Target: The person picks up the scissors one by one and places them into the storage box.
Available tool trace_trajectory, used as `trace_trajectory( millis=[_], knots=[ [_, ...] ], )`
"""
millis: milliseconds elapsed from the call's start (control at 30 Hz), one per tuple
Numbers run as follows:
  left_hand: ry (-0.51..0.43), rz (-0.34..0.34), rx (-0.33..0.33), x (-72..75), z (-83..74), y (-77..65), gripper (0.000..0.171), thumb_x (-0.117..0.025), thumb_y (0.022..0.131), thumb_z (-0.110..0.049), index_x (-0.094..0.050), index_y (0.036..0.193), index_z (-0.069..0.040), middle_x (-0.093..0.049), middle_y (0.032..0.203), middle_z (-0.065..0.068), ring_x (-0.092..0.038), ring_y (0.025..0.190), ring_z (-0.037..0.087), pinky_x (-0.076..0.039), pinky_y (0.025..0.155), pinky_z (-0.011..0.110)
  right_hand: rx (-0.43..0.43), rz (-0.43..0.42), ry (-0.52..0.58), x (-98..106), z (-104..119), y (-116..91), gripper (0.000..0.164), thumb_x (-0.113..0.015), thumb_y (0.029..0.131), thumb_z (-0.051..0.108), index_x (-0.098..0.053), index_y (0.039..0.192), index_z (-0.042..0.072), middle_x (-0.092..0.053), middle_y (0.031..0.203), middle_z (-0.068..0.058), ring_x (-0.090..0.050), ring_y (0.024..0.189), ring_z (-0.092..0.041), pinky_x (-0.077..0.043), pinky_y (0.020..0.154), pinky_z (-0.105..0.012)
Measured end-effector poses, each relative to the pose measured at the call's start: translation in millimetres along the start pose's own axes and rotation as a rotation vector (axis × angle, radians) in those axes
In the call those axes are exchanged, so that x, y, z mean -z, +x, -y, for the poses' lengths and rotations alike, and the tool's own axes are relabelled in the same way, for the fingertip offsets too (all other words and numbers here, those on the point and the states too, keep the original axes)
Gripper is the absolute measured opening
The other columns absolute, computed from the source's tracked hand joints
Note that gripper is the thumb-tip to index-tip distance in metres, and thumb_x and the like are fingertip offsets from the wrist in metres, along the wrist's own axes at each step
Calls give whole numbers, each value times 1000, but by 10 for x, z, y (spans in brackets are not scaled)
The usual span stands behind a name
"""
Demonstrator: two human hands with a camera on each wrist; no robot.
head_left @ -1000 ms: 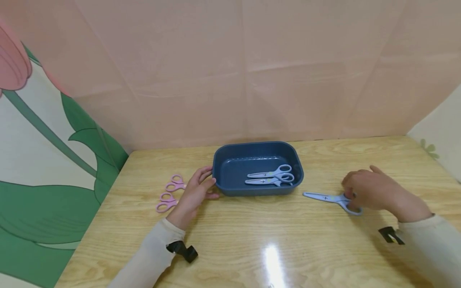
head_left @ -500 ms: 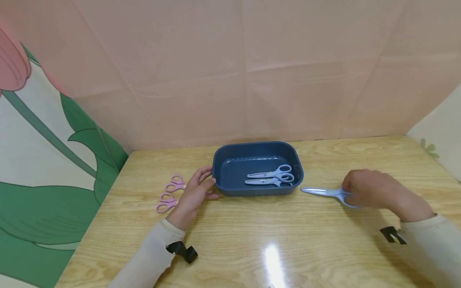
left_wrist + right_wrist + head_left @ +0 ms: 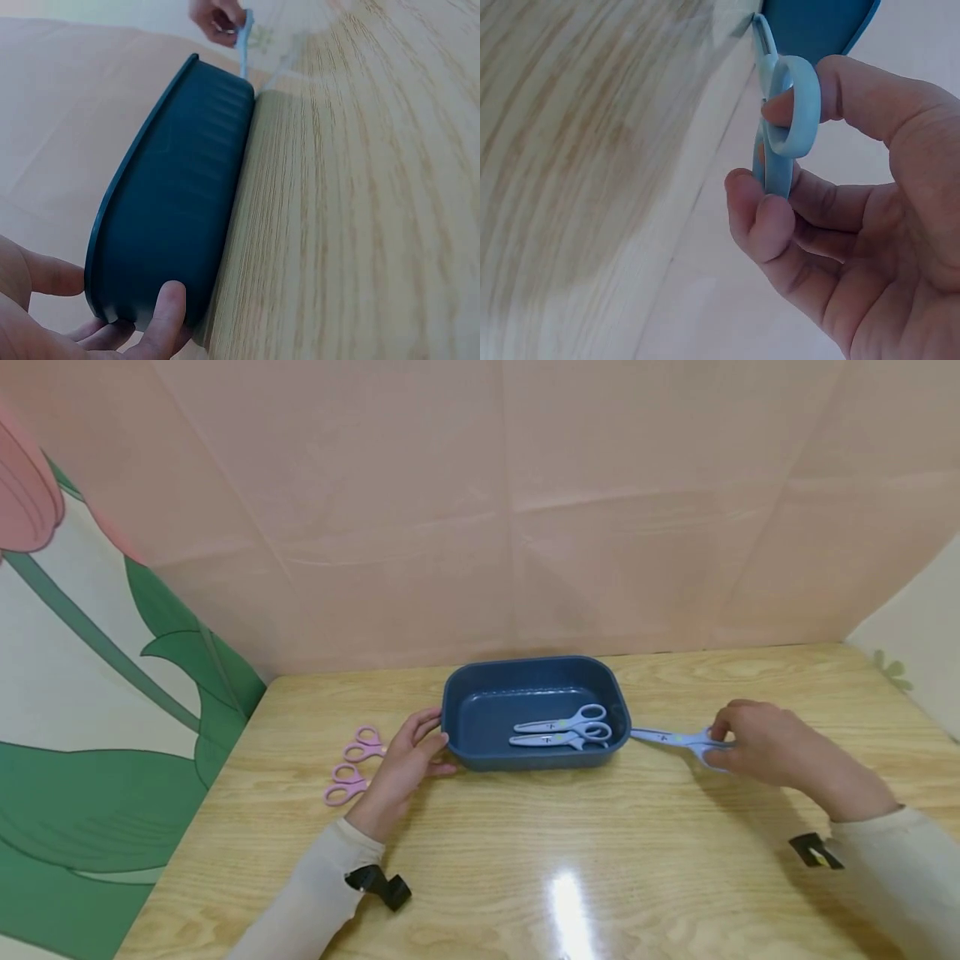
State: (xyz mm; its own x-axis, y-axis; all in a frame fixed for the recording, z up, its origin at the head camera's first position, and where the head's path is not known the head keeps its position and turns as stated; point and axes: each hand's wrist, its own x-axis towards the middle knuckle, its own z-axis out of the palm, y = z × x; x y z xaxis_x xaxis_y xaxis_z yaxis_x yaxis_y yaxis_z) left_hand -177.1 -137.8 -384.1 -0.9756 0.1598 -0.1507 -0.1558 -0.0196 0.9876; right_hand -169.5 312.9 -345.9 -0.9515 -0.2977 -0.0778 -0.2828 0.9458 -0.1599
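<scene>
My right hand [image 3: 772, 747] pinches light-blue scissors [image 3: 667, 738] by the handle loops, the thumb through one loop in the right wrist view. The blades point left, with their tip right at the right end of a dark blue rectangular box [image 3: 525, 764]. A shadow lies on the table beneath the scissors. My left hand [image 3: 405, 768] holds the box at its left end, fingers spread about the wall and rim in the left wrist view. Two pairs of light-blue scissors, one upper pair [image 3: 558, 724] and one lower pair [image 3: 551, 739], lie inside the box, handles to the right.
Two pairs of pink scissors, a far pair [image 3: 365, 743] and a near pair [image 3: 346, 785], lie left of the box, their blades hidden by my left hand. The wooden table [image 3: 510, 860] ends at a pink wall covering [image 3: 510, 527] behind the box.
My right hand has taken hold of the light-blue scissors and lifted them, raising the blade tip towards the box's right rim. My left hand and the box stay in place.
</scene>
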Motion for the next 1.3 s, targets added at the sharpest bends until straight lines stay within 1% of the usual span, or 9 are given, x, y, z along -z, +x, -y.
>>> trace_trajectory(
  millis=[167, 267, 400, 500, 733, 833, 933, 1100, 1300],
  knots=[
    [-2, -5, 1, -2, 0, -6, 49, -50, 102, -8, -38, 149, -10, -40, 155, 12, -53, 127, 36, -61, 82, 39, -25, -17, 24, 13, -1, 13, 32, -81, 78, 35, -70, 87, 6, -69, 90, -8, -60, 73, -20, -52, 63, -42],
    [-5, -8, -2, -5, 1, -7, 48, -50, 102, -7, -38, 149, -10, -41, 155, 13, -54, 126, 36, -61, 82, 40, -32, -46, 30, 18, -6, 17, 32, -82, 77, 35, -70, 86, 8, -69, 88, -7, -56, 69, -17, -49, 60, -37],
    [-11, -11, 2, -4, 3, -5, 48, -51, 102, -8, -39, 149, -10, -41, 155, 12, -55, 125, 35, -60, 82, 39, -21, -87, 41, 19, -19, 15, 31, -83, 77, 31, -69, 93, 9, -72, 88, -7, -59, 68, -17, -48, 58, -36],
    [-12, -7, 8, 0, 1, -6, 48, -51, 102, -9, -39, 149, -11, -41, 155, 12, -55, 125, 35, -60, 83, 39, -24, -103, 55, 20, -34, 19, 32, -83, 78, 28, -70, 99, 9, -74, 93, -12, -65, 74, -22, -52, 62, -43],
    [-18, 3, 3, 3, 2, -8, 49, -50, 102, -9, -37, 150, -10, -40, 155, 14, -54, 126, 36, -60, 83, 39, -71, -123, 91, 26, -65, 28, 32, -81, 81, 29, -76, 107, 10, -69, 114, -26, -67, 79, -25, -53, 70, -48],
    [-18, 1, 4, 2, 1, -11, 49, -51, 103, -9, -37, 150, -10, -40, 155, 14, -54, 126, 36, -60, 84, 40, -86, -127, 131, 25, -72, 19, 32, -80, 83, 30, -76, 109, 12, -62, 124, -29, -68, 87, -32, -54, 70, -47],
    [-16, 0, 2, -1, 0, -11, 49, -51, 102, -9, -37, 150, -9, -40, 155, 14, -54, 126, 36, -60, 85, 41, -88, -121, 164, 27, -81, 9, 34, -80, 84, 32, -76, 112, 12, -57, 127, -29, -69, 88, -31, -53, 64, -41],
    [-15, -6, 4, -5, -6, -17, 49, -51, 102, -9, -38, 149, -10, -41, 155, 14, -55, 125, 35, -60, 86, 44, -55, -145, 142, 20, -71, 15, 37, -82, 82, 33, -76, 112, 12, -59, 124, -26, -67, 79, -21, -51, 62, -34],
    [-5, -4, 5, 0, -4, -19, 49, -51, 103, -9, -38, 149, -11, -41, 155, 13, -54, 127, 36, -60, 86, 44, 34, -209, 123, -3, -34, 6, 34, -86, 77, 28, -78, 107, 16, -63, 115, -21, -66, 74, -14, -50, 62, -30]
  ],
)
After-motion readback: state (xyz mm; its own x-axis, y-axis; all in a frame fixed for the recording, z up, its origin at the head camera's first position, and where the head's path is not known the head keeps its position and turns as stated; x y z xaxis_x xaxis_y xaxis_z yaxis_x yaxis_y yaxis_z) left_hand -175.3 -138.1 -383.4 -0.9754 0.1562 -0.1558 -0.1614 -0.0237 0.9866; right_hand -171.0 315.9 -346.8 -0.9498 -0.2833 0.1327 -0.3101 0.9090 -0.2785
